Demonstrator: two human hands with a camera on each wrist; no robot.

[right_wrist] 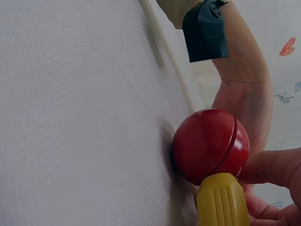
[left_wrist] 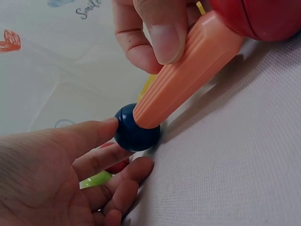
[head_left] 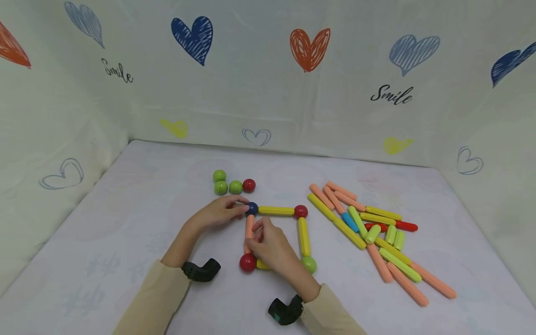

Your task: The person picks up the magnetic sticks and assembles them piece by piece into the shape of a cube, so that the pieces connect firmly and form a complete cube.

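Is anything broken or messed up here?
Nothing looks broken. The messiest bit is the pile of sticks on the right, pointing every which way. The square looks neat, with a ball at each corner. One side is just a different colour: an orange stick, while the other sides look yellow.

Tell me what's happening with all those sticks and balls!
There's a four-sided frame of sticks and balls. A person's left hand pinches the blue ball at one corner, while the right hand holds the orange stick between it and a red ball. Four more balls sit beyond the frame, and other sticks lie loosely piled to the right.
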